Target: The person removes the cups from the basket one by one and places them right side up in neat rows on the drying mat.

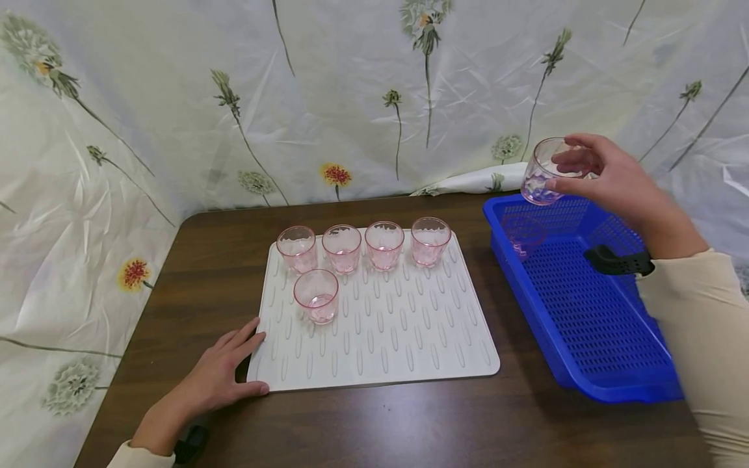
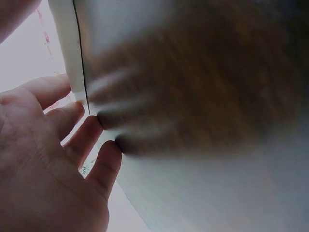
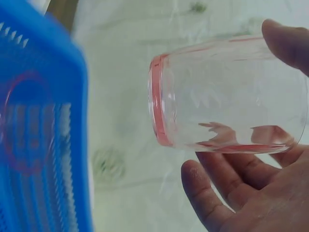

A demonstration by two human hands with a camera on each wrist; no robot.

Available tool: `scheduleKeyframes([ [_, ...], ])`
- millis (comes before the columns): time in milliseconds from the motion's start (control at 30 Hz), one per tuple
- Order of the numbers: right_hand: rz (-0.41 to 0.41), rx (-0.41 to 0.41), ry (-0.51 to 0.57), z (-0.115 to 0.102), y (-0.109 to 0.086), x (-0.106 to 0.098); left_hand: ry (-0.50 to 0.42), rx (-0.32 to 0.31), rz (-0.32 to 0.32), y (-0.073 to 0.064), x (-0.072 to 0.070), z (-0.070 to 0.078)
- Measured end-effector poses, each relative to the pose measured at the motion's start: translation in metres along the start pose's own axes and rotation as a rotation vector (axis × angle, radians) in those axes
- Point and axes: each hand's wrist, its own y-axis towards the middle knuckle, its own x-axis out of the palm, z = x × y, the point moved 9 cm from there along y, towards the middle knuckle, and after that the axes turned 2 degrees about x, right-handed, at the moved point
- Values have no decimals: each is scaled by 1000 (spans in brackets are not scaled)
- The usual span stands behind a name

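Note:
My right hand (image 1: pixel 614 179) holds a clear pink-tinted glass (image 1: pixel 541 179) above the far end of the blue basket (image 1: pixel 526 325). In the right wrist view thumb and fingers lie on opposite sides of that glass (image 3: pixel 227 96). Another pink glass (image 1: pixel 524 235) sits inside the basket at its far left. My left hand (image 1: pixel 213 377) rests at the left edge of the white drying mat (image 1: pixel 374 351), fingers spread and touching it. On the mat several pink glasses (image 1: pixel 384 247) stand upright in a back row, with one more glass (image 1: pixel 316 298) in front at the left.
A brown wooden table (image 1: pixel 421 422) carries the mat and, to its right, the basket. Behind the table and at the left hangs a white flower-printed sheet (image 1: pixel 351 97), with a fold lying near the table's back edge.

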Motion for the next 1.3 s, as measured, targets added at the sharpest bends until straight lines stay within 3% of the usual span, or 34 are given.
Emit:
scheduleKeyframes([
  [533,-98,-122,20,-93,4,69,-9,-1,3,-1,1,0],
  [1000,-167,-195,170,-131,21,126,-3,6,13,-1,0,0],
  [1300,-231,-243,283,-162,22,164,-6,-4,2,0,1,-2],
])
